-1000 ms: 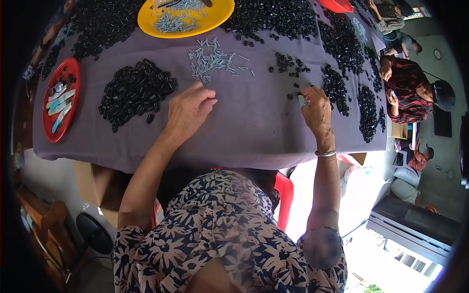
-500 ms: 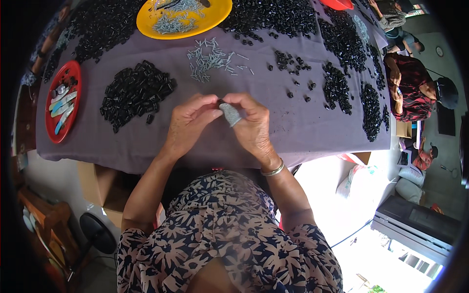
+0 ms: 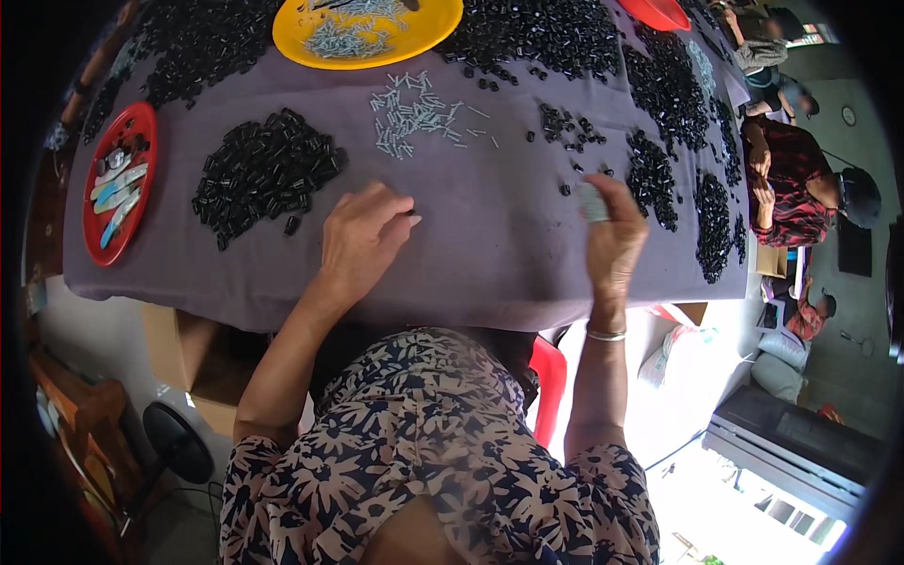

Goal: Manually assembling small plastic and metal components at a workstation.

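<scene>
My left hand (image 3: 361, 231) is over the middle of the purple-grey cloth, thumb and forefinger pinched on a small dark piece (image 3: 411, 213), mostly covered by the fingertips. To the right, my right hand (image 3: 617, 231) is closed beside a loose group of small black pieces (image 3: 570, 127). A light grey fabric cover (image 3: 593, 201) sits on its thumb; whatever lies between those fingertips is hidden. Beyond my left hand spreads a loose pile of thin silvery pins (image 3: 414, 115). A heap of larger black cylindrical pieces (image 3: 268, 174) lies to its left.
A yellow plate (image 3: 428, 33) with more pins stands at the far side. On the left a red tray (image 3: 97, 240) holds light-handled tools. Black pieces (image 3: 537, 38) cover the far and right cloth (image 3: 471, 273). A person in a red-and-black shirt (image 3: 796, 179) works at the right.
My hands have parted from their shared grip at the middle. The right one has swung right, toward the loose black pieces; the left one has stayed near its place.
</scene>
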`<state>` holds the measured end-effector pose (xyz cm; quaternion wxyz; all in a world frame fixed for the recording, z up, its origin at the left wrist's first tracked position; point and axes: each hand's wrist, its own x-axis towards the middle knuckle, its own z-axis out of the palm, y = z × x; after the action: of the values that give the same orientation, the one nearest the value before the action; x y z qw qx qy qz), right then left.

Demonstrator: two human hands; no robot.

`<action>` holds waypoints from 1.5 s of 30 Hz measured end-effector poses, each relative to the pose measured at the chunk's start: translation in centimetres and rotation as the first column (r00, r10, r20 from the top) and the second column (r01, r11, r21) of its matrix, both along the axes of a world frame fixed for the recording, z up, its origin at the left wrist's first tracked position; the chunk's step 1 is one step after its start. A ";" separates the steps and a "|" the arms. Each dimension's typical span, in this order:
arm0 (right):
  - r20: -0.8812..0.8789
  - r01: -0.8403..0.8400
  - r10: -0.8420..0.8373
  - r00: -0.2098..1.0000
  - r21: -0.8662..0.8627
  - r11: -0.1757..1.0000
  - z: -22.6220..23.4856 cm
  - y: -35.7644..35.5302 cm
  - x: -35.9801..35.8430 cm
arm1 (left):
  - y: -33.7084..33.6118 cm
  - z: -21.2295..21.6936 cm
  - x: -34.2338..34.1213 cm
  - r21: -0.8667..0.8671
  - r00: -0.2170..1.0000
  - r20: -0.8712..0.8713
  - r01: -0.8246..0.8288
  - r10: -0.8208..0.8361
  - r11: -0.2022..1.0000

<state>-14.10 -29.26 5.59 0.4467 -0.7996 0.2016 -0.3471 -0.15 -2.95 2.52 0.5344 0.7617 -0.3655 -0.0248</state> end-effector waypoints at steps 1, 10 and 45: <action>-0.056 0.055 -0.053 0.997 0.041 0.998 1.0 -1.1 -0.7 | 0.0 0.4 0.2 0.087 0.993 0.122 -0.017 0.006 0.996; -0.169 0.122 -0.140 0.975 -0.113 0.986 2.1 -3.3 0.8 | 0.3 0.0 1.0 0.161 0.976 0.210 0.024 -0.058 0.987; -0.390 -0.214 0.011 0.921 -0.481 0.850 -1.0 -6.6 2.5 | -5.1 0.9 -0.9 0.139 0.958 0.257 0.094 -0.128 0.986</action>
<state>-11.61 -35.90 4.61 0.1898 -0.9512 0.1347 -0.2024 -1.05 -8.01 3.39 0.4297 0.7685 -0.4735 0.0242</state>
